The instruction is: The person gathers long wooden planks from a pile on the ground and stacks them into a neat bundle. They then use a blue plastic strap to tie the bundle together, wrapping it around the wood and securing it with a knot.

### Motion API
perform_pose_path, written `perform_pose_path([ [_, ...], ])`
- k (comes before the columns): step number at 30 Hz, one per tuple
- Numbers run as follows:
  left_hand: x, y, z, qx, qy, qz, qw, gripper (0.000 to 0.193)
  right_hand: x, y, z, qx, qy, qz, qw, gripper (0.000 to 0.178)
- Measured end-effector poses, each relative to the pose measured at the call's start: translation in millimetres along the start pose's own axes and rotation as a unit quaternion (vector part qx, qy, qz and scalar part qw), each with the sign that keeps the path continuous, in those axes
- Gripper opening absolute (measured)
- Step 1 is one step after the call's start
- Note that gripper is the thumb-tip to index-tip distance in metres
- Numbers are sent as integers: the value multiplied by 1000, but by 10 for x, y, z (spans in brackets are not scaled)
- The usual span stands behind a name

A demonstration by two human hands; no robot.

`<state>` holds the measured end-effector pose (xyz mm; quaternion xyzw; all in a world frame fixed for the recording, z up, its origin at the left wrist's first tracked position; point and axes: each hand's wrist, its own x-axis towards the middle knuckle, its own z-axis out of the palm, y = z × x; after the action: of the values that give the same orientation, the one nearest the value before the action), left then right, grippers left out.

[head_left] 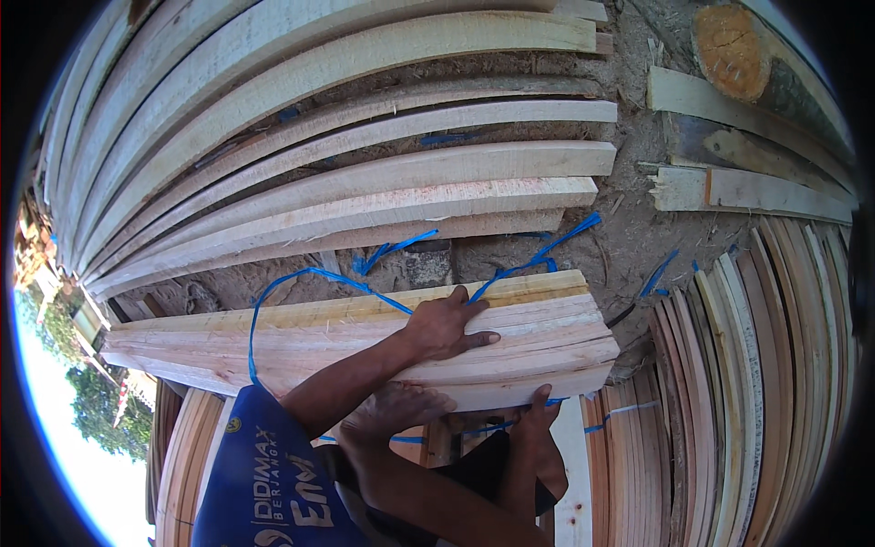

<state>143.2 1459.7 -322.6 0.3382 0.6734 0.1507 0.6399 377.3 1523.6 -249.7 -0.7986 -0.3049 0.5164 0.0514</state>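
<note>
A bundle of pale sawn planks (510,342) lies crosswise before me. My left hand (447,325) rests on its top, thumb stretched along the wood. A blue plastic strap (342,276) loops in from the left under that hand and comes out between thumb and fingers toward the upper right. At the bundle's near edge my right hand (538,419) has its fingers bent up against the wood, by a short piece of blue strap that it seems to grip. A bare foot (401,406) presses against the bundle's near side between my hands. Both palms are hidden.
Long planks (383,173) lie in rows beyond the bundle. More boards (756,365) stand close together at the right. A cut log (732,53) sits at the far right, above some offcuts (775,190). Loose blue strap scraps lie on the sandy ground (629,237).
</note>
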Motion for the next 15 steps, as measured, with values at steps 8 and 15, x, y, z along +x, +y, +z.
perform_pose_path([
  [8,51,-23,9,-15,3,-1,1000,72,18,48,18,36,7,-12,999,98],
  [15,241,-52,62,-16,-9,-17,1000,73,4,-26,-47,16,-28,32,999,103],
])
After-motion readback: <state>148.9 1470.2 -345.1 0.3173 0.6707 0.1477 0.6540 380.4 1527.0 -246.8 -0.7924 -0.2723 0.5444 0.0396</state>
